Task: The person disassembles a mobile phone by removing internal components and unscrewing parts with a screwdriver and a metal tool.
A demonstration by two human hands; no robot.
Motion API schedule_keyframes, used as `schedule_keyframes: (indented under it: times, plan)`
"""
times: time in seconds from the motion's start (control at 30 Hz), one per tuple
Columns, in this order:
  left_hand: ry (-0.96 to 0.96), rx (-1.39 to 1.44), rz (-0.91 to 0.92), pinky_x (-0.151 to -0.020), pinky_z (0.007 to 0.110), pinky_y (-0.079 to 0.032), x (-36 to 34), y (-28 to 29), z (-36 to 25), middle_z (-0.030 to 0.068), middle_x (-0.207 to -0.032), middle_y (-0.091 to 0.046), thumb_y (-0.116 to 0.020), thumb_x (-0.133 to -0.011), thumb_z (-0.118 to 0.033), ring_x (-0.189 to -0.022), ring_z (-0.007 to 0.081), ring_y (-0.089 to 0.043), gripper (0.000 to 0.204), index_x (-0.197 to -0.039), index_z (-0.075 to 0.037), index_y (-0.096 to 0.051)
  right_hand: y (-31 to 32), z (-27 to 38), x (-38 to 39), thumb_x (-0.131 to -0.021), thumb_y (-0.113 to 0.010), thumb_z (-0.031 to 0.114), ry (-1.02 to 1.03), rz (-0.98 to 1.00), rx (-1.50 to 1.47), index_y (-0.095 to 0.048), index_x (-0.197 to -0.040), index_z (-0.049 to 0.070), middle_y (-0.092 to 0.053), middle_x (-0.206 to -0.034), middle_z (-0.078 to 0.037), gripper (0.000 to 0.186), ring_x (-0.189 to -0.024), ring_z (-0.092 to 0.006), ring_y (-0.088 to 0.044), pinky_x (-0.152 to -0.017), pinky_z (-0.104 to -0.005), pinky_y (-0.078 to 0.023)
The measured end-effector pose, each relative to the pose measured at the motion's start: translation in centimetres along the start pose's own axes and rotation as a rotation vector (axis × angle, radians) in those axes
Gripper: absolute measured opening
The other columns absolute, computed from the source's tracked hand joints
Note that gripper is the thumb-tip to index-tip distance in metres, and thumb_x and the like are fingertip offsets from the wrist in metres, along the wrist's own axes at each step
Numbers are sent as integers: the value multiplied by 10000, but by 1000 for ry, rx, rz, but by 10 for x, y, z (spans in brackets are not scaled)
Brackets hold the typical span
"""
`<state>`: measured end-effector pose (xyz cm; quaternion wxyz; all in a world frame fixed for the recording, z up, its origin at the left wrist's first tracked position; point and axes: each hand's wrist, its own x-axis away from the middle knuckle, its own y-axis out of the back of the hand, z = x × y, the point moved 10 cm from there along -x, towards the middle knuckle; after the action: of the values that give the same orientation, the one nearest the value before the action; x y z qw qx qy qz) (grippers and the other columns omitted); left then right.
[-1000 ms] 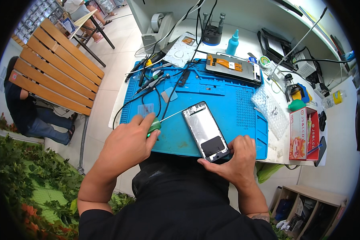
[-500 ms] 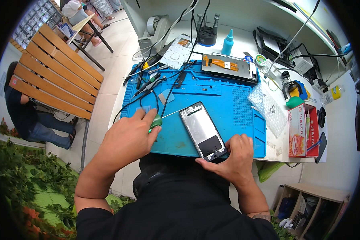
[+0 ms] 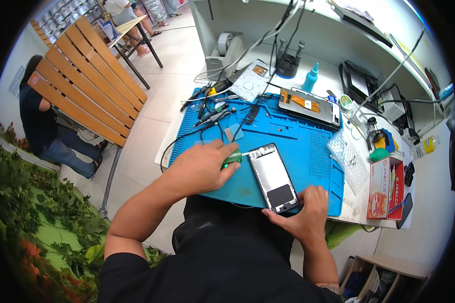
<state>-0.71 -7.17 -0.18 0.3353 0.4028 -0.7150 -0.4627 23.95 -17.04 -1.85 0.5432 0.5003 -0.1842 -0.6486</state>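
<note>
A phone frame (image 3: pixel 271 174), with a bare silver inside and a dark square patch, lies on the blue work mat (image 3: pixel 225 188) near its front edge. My right hand (image 3: pixel 308 208) grips the frame's lower right corner between thumb and fingers. In my left hand (image 3: pixel 199 169) is a green-handled screwdriver (image 3: pixel 232 157), fingers wrapped round the grip. Its thin metal shaft points right, at the frame's upper left corner; the very tip is too small to make out. At the back of the mat rests a phone screen (image 3: pixel 310 108) with an orange flex cable.
Cables and pen-like tools (image 3: pixel 215 113) clutter the mat's left side. Bubble wrap (image 3: pixel 349 159) lies at the right, beside a red and white box (image 3: pixel 385 189). Behind stand a blue bottle (image 3: pixel 311 78) and a tape dispenser (image 3: pixel 224 53). Another person (image 3: pixel 50 121) is at far left.
The whole view has shifted, with the bench now further right and lower. My left hand has come closer to the frame with the screwdriver. My right hand keeps its grip.
</note>
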Motion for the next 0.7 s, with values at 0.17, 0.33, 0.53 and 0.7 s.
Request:
schedule_keyframes:
  times: [0.17, 0.33, 0.53, 0.7]
  plan:
    - [-45, 473, -32, -882, 421, -631, 20, -9, 28, 190, -1246, -786, -720, -1142, -352, -975, 316, -781, 556, -1613, -59, -673, 6, -7, -3, -646, -1089, 561, -27, -26, -7, -599, -934, 54, -569, -900, -95, 761, -886, -334, -554, -824, -484, -440]
    - [112, 1233, 83, -817, 321, -618, 38, -22, 65, 107, -1258, -747, -670, -1167, -213, -928, 141, -717, 594, -1713, -12, -552, 14, -24, -10, -671, -1078, 524, 12, -48, 59, -666, -1004, 43, -602, -944, -93, 716, -929, -326, -578, -883, -472, -455]
    - [141, 1424, -109, -794, 325, -609, 34, -15, 86, 182, -1318, -735, -593, -1122, -140, -911, 170, -713, 639, -1723, 52, -496, 7, -33, -10, -672, -1077, 522, 20, -39, 51, -681, -1013, 43, -599, -949, -83, 709, -932, -314, -576, -906, -467, -445]
    - [161, 1503, -266, -752, 310, -579, 28, -21, 100, 184, -1259, -739, -560, -1134, -137, -872, 167, -681, 604, -1702, 63, -516, 6, -31, -10, -669, -1077, 520, 23, -66, 38, -686, -1012, 49, -599, -952, -77, 701, -930, -305, -576, -909, -462, -442]
